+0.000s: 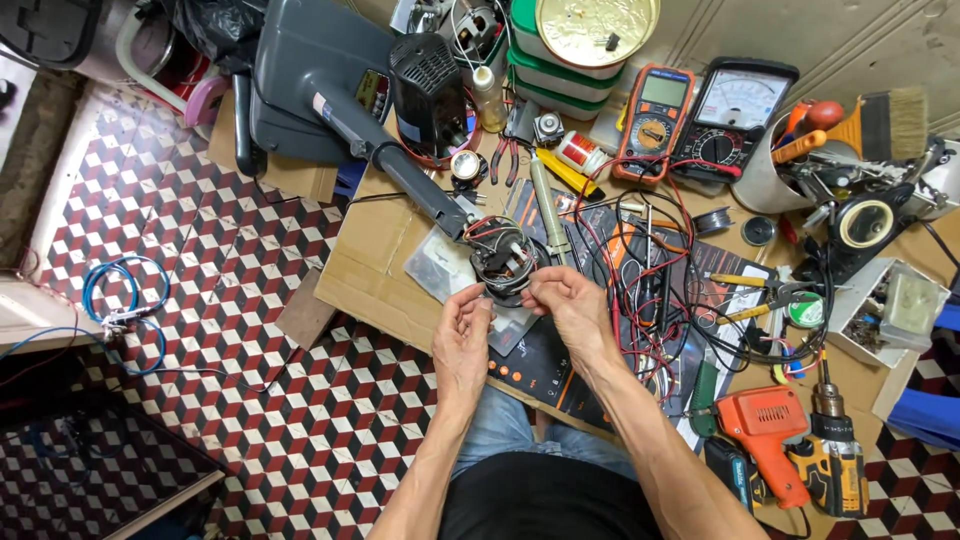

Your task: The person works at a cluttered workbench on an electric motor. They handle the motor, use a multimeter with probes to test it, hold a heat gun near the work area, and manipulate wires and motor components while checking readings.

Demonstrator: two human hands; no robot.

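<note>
Single head-worn view, looking steeply down from above and behind both hands, moderately close; no second view.

A flattened sheet of cardboard (375, 265) on the checkered tile floor (200, 260) carries the clutter. Just beyond the left hand (462, 335) lies a clear plastic bag (440, 265); under the right hand (572, 305) sits a black mat (545, 365). Farther beyond the right hand rest an orange multimeter (655, 120) and an analog meter (732, 115). An orange drill (765, 435) lies right of the right hand. A blue cable coil (125, 305) lies on the tiles, well left of the left hand.
</note>
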